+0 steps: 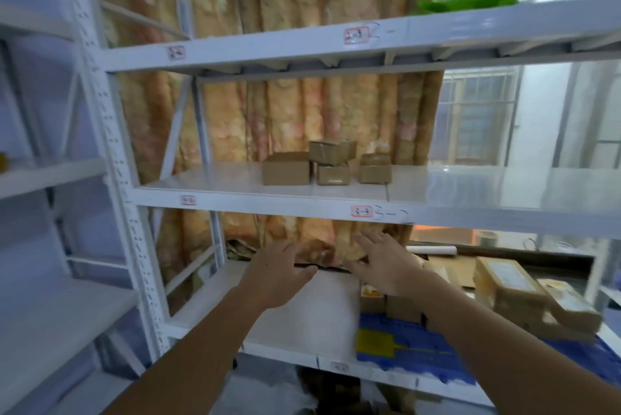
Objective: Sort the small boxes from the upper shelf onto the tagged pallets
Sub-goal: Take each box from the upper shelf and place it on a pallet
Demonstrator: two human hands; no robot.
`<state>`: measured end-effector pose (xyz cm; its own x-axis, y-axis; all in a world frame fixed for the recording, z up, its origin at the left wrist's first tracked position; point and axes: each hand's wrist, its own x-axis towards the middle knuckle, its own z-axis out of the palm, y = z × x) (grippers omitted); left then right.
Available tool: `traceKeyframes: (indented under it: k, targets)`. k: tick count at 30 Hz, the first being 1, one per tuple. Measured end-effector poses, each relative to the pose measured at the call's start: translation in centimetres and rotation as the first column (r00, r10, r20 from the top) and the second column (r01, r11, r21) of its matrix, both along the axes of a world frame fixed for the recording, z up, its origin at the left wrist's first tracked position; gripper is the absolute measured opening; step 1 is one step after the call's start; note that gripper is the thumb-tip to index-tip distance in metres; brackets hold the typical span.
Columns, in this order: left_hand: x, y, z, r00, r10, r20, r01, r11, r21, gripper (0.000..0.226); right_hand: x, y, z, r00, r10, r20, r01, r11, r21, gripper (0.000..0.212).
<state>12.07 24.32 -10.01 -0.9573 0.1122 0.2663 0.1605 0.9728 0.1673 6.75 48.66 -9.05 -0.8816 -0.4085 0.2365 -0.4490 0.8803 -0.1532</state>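
Several small brown cardboard boxes (pixel 285 168) stand in a cluster on the middle shelf (pixel 235 194) of a white metal rack, one stacked on another. Both my arms reach forward below that shelf. My left hand (pixel 279 271) is empty with fingers spread, palm down. My right hand (pixel 383 261) is also empty with fingers apart. Neither hand touches a box. A blue pallet (pixel 433 344) with a yellow tag (pixel 374 344) lies on the lower shelf at the right, holding several brown boxes (pixel 507 290).
A patterned curtain (pixel 285 105) hangs behind the rack. A second white rack (pixel 40 179) stands at the left. Something green (pixel 467 1) lies on the top shelf. Flat cardboard and a white roll (pixel 433 250) sit behind the pallet boxes. A barred window is at the right.
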Motion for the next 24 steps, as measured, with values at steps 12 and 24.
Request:
traceKeyframes:
  k: [12, 24]
  targets:
    - [-2.9, -14.6, 5.6, 0.987, 0.067, -0.144, -0.065, 0.998, 0.02, 0.075, -2.9, -13.2, 4.8, 0.997, 0.044, -0.071, -0.055, 0.985, -0.162, 0.072]
    - [-12.2, -15.7, 5.4, 0.968, 0.084, -0.235, -0.005, 0.948, 0.318, 0.067, -11.3, -16.9, 8.4, 0.991, -0.039, -0.13, -0.016, 0.92, -0.393, 0.059]
